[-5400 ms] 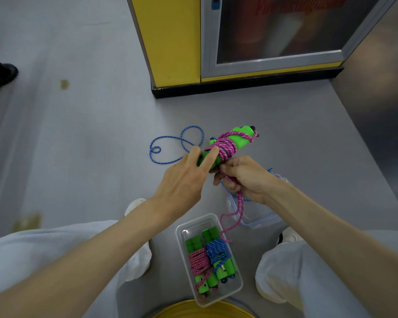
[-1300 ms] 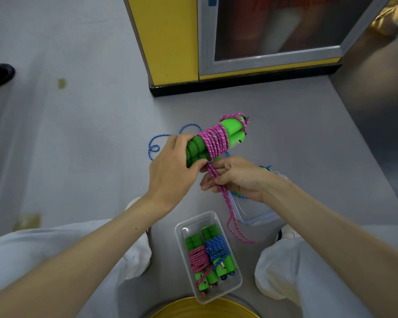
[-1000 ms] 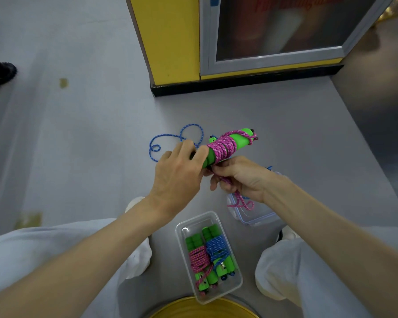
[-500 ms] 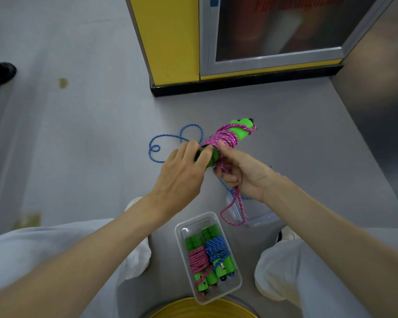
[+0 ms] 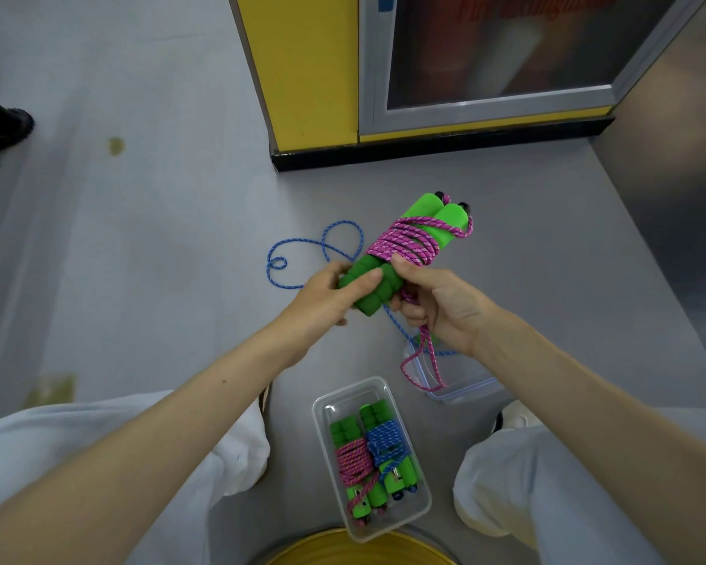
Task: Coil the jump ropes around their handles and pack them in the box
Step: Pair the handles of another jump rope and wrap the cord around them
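A: Head view first. Where is the rope that's being wound?
B: In the air near the middle. The left hand (image 5: 323, 299) has its fingers (image 5: 365, 276) curled round the lower end of the two green handles (image 5: 378, 287). They lie side by side and point towards one o'clock.
A: And the right hand?
B: The right hand (image 5: 441, 311) is at three o'clock of the left. Its thumb rests against the pink rope (image 5: 404, 246) coiled round the handles' upper half, and its fingers (image 5: 402, 316) are closed on the loose strand. That loose tail (image 5: 424, 369) hangs in a loop towards six o'clock, over a clear plastic piece (image 5: 463, 383) on the floor (image 5: 139, 238). Lid or tub, I cannot tell.
A: The box?
B: The clear box (image 5: 343, 401) stands open on the floor at six o'clock, between the person's knees. A pink-wound bundle (image 5: 353, 462) and a blue-wound bundle (image 5: 386, 446) lie side by side in it.
A: Anything else?
B: A blue rope (image 5: 314, 254) lies uncoiled on the floor at ten o'clock of the hands, and a yellow cabinet (image 5: 302, 67) stands at twelve o'clock
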Demonstrator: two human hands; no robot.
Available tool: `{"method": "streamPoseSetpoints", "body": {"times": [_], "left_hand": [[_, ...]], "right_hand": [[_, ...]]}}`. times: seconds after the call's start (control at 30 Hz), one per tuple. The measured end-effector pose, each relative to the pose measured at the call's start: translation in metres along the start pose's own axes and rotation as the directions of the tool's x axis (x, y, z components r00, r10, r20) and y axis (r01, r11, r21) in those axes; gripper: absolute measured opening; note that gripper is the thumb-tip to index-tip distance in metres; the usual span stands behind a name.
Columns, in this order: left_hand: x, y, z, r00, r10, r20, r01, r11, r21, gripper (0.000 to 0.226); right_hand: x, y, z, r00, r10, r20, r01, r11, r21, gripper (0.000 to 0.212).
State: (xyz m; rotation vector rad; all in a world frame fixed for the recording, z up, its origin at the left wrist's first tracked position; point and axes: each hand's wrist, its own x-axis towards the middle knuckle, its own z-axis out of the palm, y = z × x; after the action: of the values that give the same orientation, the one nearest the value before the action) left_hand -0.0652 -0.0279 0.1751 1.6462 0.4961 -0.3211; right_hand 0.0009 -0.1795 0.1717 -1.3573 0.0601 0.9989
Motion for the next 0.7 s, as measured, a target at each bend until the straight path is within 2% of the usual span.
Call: {"method": "streamPoseSetpoints", "body": {"times": [0.03,0.1,0.17,0.4,0.53,0.7], "left_hand": [[-0.001,0.000,0.000,0.997,-0.053,0.064,0.057,0.997,-0.051,0.027],[-0.003,0.001,0.000,0.994,-0.071,0.088,0.081,0.990,-0.112,0.023],[-0.002,0.002,-0.001,0.997,-0.060,0.038,0.065,0.988,-0.143,0.023],[0.003,0.000,-0.002,0.992,0.059,-0.114,-0.064,0.997,-0.043,0.029],[0.004,-0.004,-0.003,0.962,0.199,-0.188,-0.173,0.974,0.146,0.040],[0.002,-0.007,-0.005,0.909,0.357,-0.216,-0.247,0.877,0.412,0.042]], "right_hand": [[0.000,0.000,0.000,1.000,-0.001,0.010,0.001,1.000,0.001,0.030],[0.000,0.001,0.000,1.000,0.008,0.025,-0.007,1.000,-0.014,0.039],[0.000,0.002,0.002,1.000,0.026,0.014,-0.025,0.999,-0.049,0.044],[-0.003,0.002,0.002,0.998,0.055,-0.033,-0.058,0.993,-0.101,0.046],[-0.001,0.005,0.000,0.993,0.116,-0.029,-0.119,0.984,-0.131,0.051],[0.001,0.006,-0.002,0.985,0.174,-0.015,-0.175,0.984,-0.041,0.038]]}}
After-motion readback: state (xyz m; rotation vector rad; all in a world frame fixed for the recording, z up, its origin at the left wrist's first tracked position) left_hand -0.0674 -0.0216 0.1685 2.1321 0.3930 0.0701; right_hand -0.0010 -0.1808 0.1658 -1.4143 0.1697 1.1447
